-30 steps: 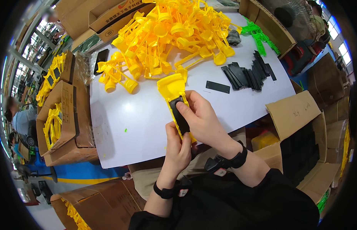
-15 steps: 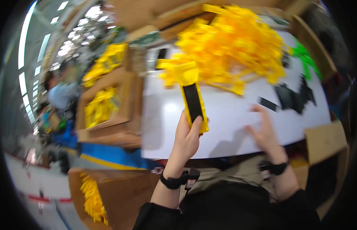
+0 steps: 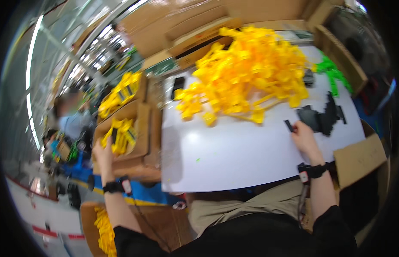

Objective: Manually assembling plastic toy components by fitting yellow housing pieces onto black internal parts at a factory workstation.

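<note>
My left hand (image 3: pixel 103 155) is at the near left of an open cardboard box (image 3: pixel 143 128). Its fingers are closed at the end of a yellow plastic piece with a black strip (image 3: pixel 114 135), which lies among similar yellow pieces in that box; the grip is partly hidden. On the right of the white table (image 3: pixel 225 158), my right hand (image 3: pixel 303 136) pinches a small flat black strip (image 3: pixel 288 125) between thumb and fingers. Just beyond it lies a spread of black strips (image 3: pixel 321 120), overlapping one another.
A large heap of yellow plastic pieces (image 3: pixel 251 73) covers the table's far part. Green pieces (image 3: pixel 333 73) lie at the far right, a black rectangular object (image 3: pixel 178 88) at the far left. Cardboard boxes flank the table; another (image 3: pixel 156 222) stands lower left. A person (image 3: pixel 71 118) is beyond the left boxes.
My left hand has carried the yellow piece from above the table leftward to the box. My right hand, open before, has closed on a black strip. The view has shifted slightly.
</note>
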The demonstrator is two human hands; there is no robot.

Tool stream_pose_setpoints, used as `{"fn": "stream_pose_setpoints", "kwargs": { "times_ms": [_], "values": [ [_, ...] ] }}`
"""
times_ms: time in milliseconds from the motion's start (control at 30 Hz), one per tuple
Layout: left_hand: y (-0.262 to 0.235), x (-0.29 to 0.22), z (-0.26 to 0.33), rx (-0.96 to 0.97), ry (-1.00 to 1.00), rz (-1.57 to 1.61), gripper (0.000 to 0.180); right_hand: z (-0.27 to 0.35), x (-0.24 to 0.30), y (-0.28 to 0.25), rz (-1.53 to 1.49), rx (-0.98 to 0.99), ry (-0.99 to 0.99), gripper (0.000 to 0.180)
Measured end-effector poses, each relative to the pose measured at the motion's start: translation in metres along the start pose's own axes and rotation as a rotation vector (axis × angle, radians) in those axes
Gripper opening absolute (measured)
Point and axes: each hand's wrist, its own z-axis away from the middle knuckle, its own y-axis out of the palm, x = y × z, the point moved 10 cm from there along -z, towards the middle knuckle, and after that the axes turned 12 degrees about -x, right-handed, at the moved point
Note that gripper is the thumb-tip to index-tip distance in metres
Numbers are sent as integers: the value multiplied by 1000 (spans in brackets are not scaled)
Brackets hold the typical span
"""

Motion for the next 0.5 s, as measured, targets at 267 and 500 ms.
{"fn": "stream_pose_setpoints", "kwargs": {
  "times_ms": [267,500],
  "values": [
    [110,-286,205,516,584,327,38,33,8,24,-834,37,473,25],
    [214,-279,283,465,558,-75,46,46,17,25,-661,-97,172,17]
  ]
}}
